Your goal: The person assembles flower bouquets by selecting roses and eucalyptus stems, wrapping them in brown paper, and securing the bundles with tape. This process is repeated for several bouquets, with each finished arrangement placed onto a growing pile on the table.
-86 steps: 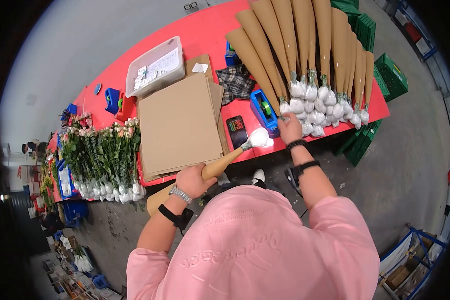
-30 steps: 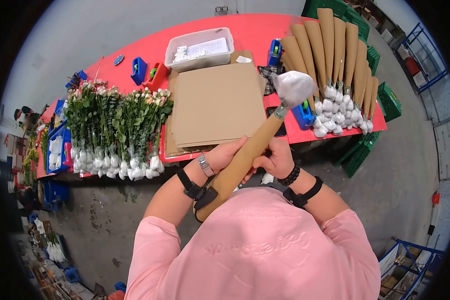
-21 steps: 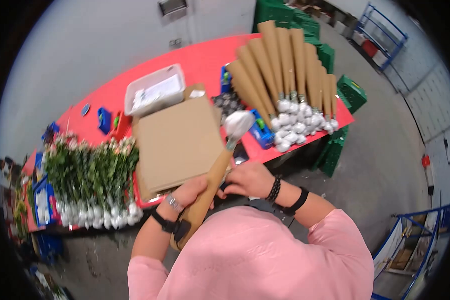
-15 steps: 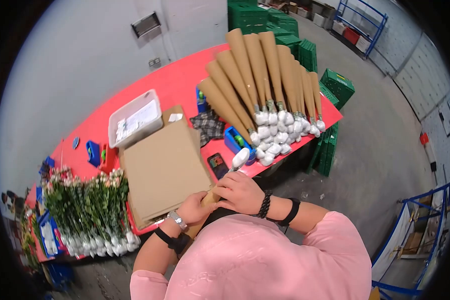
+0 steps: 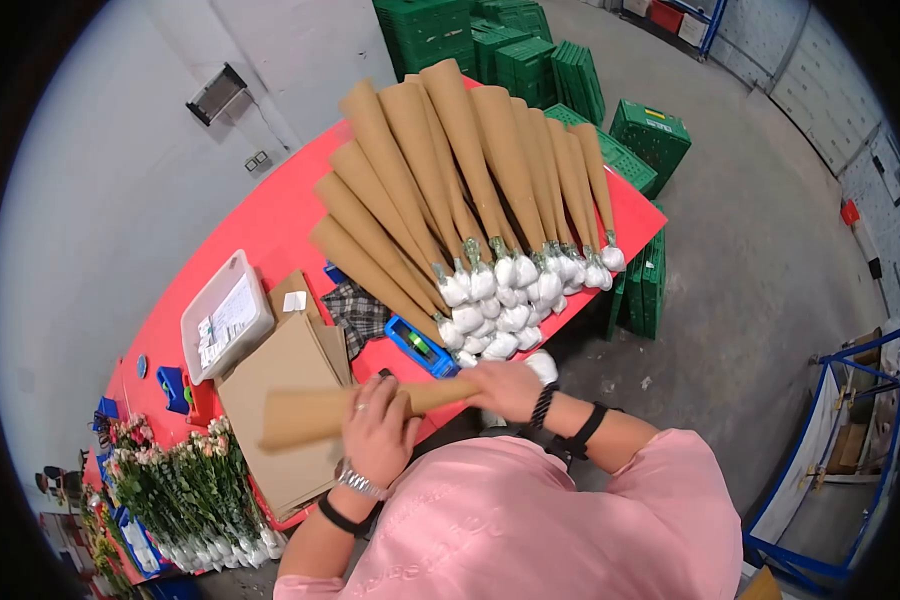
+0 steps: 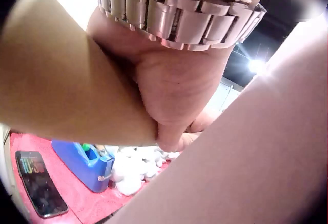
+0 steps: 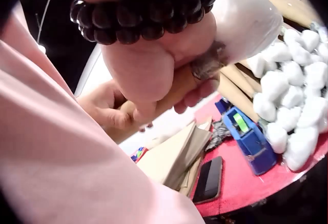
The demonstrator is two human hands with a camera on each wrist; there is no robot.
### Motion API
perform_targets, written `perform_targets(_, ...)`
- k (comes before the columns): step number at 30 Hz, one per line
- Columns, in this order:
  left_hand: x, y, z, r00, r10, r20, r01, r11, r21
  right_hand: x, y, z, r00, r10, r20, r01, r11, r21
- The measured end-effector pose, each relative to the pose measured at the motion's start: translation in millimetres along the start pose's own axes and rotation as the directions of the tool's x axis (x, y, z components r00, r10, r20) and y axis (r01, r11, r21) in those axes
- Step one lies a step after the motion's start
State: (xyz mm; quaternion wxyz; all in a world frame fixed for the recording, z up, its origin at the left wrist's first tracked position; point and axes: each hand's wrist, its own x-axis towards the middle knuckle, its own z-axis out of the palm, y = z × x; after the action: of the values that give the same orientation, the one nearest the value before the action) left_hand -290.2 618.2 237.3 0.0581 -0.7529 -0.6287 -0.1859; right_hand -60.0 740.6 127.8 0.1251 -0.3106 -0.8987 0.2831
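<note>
Both hands hold a brown paper-wrapped flower bunch (image 5: 305, 415) crosswise before the body. Its wide end points left, over the cardboard sheets; the flowers inside are hidden by the paper. My left hand (image 5: 378, 430) lies over the middle of the cone, fingers wrapped round it. Around the narrow neck grips my right hand (image 5: 510, 388), beside the white bagged stem end (image 7: 248, 26). Past the hands, a blue tape dispenser (image 5: 420, 345) with green tape stands on the red table (image 5: 300, 190). Similar wrapped bunches (image 5: 500, 150) lie fanned out beyond it, white bags (image 5: 510, 318) towards me.
Cardboard sheets (image 5: 280, 370) lie left of the dispenser, a plastic bin (image 5: 228, 315) behind them. Unwrapped roses (image 5: 185, 490) line the table's left end. A phone (image 7: 209, 179) lies near the front edge. Green crates (image 5: 650, 145) stand behind the table's right end.
The head view has swung right. The bunch has turned from pointing its bagged end forward to lying crosswise, bag at the right. My right hand has moved from the dispenser to its neck.
</note>
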Motion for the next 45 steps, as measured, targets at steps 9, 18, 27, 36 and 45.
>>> perform_targets(9,-87.4,-52.1,-9.3,0.804,-0.593,0.036,0.579,0.769,-0.273,12.7,292.1,-92.0,0.438,0.578,-0.689,-0.562,0.774,0.291)
perform_targets(18,-255.2,-66.3,5.6,0.398,-0.864,0.307,0.912,0.410,-0.027,76.5,476.2,-118.7,0.477,0.799,-0.365,-0.825,0.551,0.128)
perform_targets(27,-374.6,-69.7,13.9,0.004,-0.955,0.296,0.998,-0.013,-0.056,42.8,532.9,-87.6,0.446,0.796,-0.410,-0.844,0.527,0.104)
perform_targets(36,-402.5,-119.2,-33.3,-0.363,-0.925,-0.113,0.931,-0.364,-0.014,-37.9,444.2,-58.5,0.262,0.538,-0.801,-0.796,0.590,0.136)
perform_targets(45,-484.6,-264.9,-37.2,-0.309,-0.931,-0.194,0.951,-0.306,-0.048,-132.3,316.3,35.8,0.212,0.761,-0.614,-0.924,0.361,0.128)
